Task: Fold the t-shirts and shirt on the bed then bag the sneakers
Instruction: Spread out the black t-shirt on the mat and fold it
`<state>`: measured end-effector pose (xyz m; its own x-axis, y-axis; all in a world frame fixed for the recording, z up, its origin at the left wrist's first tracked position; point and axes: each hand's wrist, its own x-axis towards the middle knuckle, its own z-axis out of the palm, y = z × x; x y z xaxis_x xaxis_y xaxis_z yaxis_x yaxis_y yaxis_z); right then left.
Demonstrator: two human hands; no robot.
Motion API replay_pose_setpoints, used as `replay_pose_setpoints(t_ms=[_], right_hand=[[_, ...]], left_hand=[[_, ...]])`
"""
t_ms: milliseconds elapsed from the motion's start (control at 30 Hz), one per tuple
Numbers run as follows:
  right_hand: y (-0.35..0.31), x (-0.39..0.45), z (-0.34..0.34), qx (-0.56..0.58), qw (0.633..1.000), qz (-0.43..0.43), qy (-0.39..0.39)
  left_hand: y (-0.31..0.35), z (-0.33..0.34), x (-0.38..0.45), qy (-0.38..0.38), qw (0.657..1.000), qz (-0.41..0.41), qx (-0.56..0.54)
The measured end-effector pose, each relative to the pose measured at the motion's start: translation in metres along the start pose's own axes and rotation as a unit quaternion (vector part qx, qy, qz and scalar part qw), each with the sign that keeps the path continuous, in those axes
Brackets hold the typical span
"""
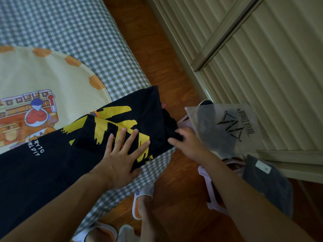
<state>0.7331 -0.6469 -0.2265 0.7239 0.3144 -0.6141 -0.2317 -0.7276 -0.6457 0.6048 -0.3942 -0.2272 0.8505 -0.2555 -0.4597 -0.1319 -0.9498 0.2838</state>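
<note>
Black t-shirt [122,130] mid-fold at bed [73,28] edge, 6 o'clock. Left hand [122,154] flat, pressing it; right hand [185,142] pinching sleeve. Translucent bag [227,130] at 3 o'clock; sneakers unbagged.

Pink hangers [208,187] lie on the wooden floor [176,175].

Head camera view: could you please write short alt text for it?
A person's left hand presses flat on a black t-shirt on the bed while the right hand pinches its edge. A translucent bag lies beside the bed.
</note>
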Motion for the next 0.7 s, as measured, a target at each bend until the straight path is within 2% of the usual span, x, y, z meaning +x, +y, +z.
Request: replay_pose_setpoints(t_ms=[100, 167, 267, 333, 400, 467, 567, 633, 700], right_hand=[[-0.008, 0.005, 0.011, 0.035, 0.994, 0.041, 0.091], [-0.013, 0.010, 0.020, 0.058, 0.985, 0.074, 0.145], [-0.021, 0.014, 0.027, 0.055, 0.976, 0.079, 0.193], [-0.029, 0.011, 0.027, 0.076, 0.977, 0.050, 0.192], [-0.028, 0.011, 0.030, 0.033, 0.986, 0.020, 0.160], [-0.028, 0.016, 0.032, -0.019, 0.989, 0.020, 0.143], [-0.042, 0.024, 0.023, 0.045, 0.987, 0.048, 0.149], [-0.056, 0.028, 0.020, 0.065, 0.989, 0.043, 0.123], [-0.076, 0.027, 0.020, 0.051, 0.992, 0.031, 0.109]], left_hand=[[-0.002, 0.006, 0.001, 0.046, 0.999, 0.009, 0.007], [0.001, 0.008, -0.001, 0.048, 0.999, 0.001, 0.023], [0.013, 0.001, -0.002, 0.091, 0.995, -0.014, 0.027], [0.022, -0.006, 0.003, 0.123, 0.992, -0.021, 0.024], [0.029, -0.007, 0.011, 0.124, 0.991, -0.005, 0.044], [0.032, 0.001, 0.020, 0.084, 0.993, 0.000, 0.078], [0.035, 0.006, 0.029, 0.022, 0.992, -0.021, 0.119], [0.031, 0.000, 0.026, 0.031, 0.996, 0.005, 0.081], [0.022, -0.013, 0.011, 0.096, 0.992, 0.037, -0.080]])
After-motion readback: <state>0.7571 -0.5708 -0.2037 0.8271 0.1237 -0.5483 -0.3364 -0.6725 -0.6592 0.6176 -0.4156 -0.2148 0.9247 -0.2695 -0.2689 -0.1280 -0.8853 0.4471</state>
